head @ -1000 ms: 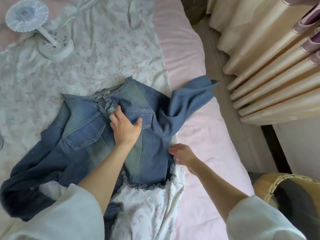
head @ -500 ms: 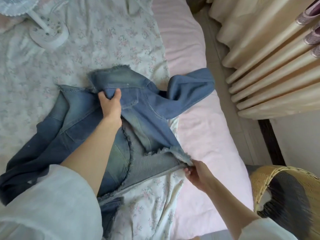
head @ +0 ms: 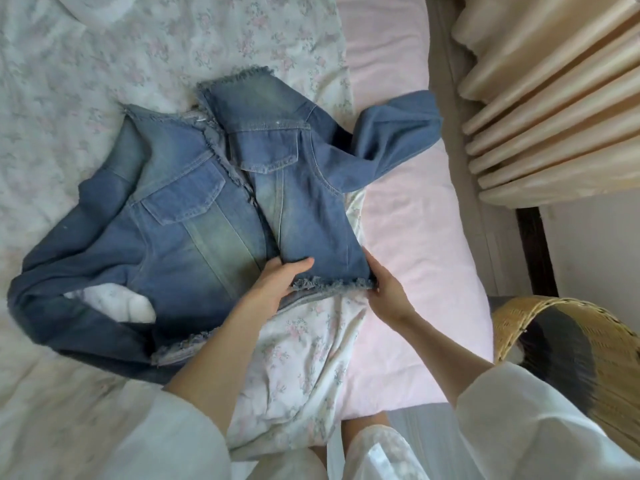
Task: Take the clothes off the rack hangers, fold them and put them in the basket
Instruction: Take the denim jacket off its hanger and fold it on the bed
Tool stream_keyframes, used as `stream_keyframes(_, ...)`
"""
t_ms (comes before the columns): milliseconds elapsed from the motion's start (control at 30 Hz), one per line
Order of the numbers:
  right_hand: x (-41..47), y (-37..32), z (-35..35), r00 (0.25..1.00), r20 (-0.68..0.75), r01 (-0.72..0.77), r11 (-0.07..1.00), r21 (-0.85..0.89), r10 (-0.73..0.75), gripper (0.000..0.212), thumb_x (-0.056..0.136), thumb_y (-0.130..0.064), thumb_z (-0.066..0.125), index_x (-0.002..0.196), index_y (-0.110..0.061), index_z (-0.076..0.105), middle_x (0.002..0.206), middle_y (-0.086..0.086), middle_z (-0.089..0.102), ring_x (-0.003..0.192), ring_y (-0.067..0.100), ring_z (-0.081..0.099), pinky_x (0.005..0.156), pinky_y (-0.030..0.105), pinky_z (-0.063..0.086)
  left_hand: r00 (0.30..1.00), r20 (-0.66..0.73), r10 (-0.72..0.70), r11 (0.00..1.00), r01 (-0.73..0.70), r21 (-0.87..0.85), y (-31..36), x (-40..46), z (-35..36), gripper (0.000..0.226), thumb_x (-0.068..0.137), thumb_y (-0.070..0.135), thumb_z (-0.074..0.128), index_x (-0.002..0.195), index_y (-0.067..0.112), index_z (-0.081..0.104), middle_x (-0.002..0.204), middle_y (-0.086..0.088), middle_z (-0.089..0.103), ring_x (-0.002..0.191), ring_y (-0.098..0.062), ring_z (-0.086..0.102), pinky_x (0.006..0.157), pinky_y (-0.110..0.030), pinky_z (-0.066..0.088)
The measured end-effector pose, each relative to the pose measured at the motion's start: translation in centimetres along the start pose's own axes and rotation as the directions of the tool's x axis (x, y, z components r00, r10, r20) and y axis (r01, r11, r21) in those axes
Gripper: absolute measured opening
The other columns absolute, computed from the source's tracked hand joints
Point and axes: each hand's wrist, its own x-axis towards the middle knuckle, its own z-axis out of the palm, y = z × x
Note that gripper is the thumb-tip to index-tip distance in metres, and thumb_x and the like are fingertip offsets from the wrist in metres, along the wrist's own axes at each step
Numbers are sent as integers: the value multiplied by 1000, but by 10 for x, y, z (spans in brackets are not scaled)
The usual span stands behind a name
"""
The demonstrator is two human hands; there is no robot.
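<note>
So there's a denim jacket spread front-up on the floral bedspread, collar pointing away from the person, frayed hem toward them. Both forearms come in from the bottom of the view out of loose white sleeves, angled up toward the jacket's lower edge. The left hand sits at the hem near the middle of the jacket, where the two front panels meet; the thumb lies flat on top of the denim pointing right and the fingers look tucked under the fabric, so it's pinching that bottom edge. The right hand is at the hem's right corner, palm turned in against the side of the panel, fingers going under the frayed edge; I'd say it's holding that corner, though the fingertips themselves are hidden under the cloth. The jacket's right front panel lies across the body at a slant, overlapping the other panel a bit. One sleeve trails off to the left and curls back toward the person, the other flops onto the pink sheet to the right. A wicker basket sits on the floor at the lower right with something dark inside it, well apart from the jacket. Cream curtains hang in the upper right.
</note>
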Motion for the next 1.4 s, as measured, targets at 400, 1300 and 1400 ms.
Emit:
stream_keyframes(400,-31,-7,12,998,-56,-62,657,-751,29,92,76,-13,49,148,-27,-5,136,6,29,129,28,30,105,46,28,925,-327,192,864,-1,504,-53,-35,-33,27,89,32,58,69,16,55,81,-8,66,83,-24,61,77,-30,47)
stream_keyframes(1300,15,-78,83,968,141,244,645,-725,-208,66,86,-8,48,145,-31,30,118,9,53,109,30,52,90,40,45,944,220,245,-173,-180,968,-21,-29,-121,29,90,12,50,112,23,63,118,-1,60,107,-24,58,84,-33,45)
stream_keyframes(1400,16,-86,64,991,-137,24,995,93,-11,36,85,-13,46,117,-23,61,88,10,67,76,30,62,84,50,53,981,193,1,-117,-191,975,-11,-22,-128,23,84,13,52,103,14,67,104,-6,65,93,-25,60,73,-31,43)
